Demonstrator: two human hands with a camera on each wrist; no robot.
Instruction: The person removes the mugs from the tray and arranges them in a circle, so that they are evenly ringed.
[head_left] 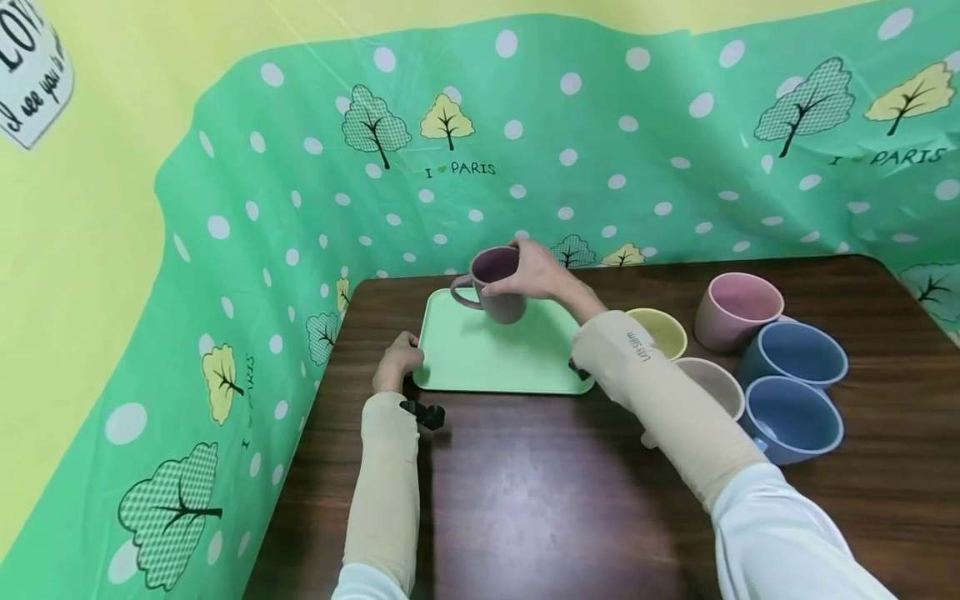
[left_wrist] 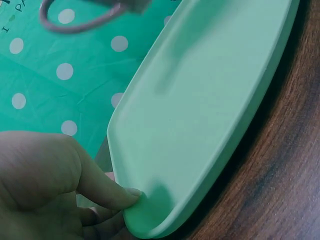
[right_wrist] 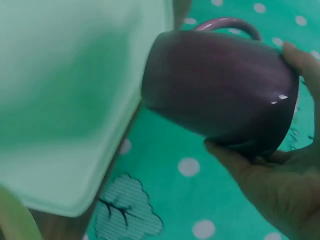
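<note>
A light green tray (head_left: 480, 354) lies on the dark wooden table (head_left: 540, 492) near the far left corner. My right hand (head_left: 536, 268) grips a purple mug (head_left: 498, 285) by its rim and holds it just above the tray's far part; the right wrist view shows the mug (right_wrist: 220, 85) off the tray (right_wrist: 65, 100), fingers (right_wrist: 250, 170) curled round it. My left hand (head_left: 397, 358) holds the tray's near left corner, thumb (left_wrist: 107, 192) pressed against the rim (left_wrist: 145, 220).
Several mugs stand at the right: a yellow one (head_left: 660, 332), a pink one (head_left: 735, 308), two blue ones (head_left: 795, 354), and a beige one (head_left: 712, 385) partly behind my right forearm. A green dotted cloth (head_left: 525, 142) lines the walls behind the table.
</note>
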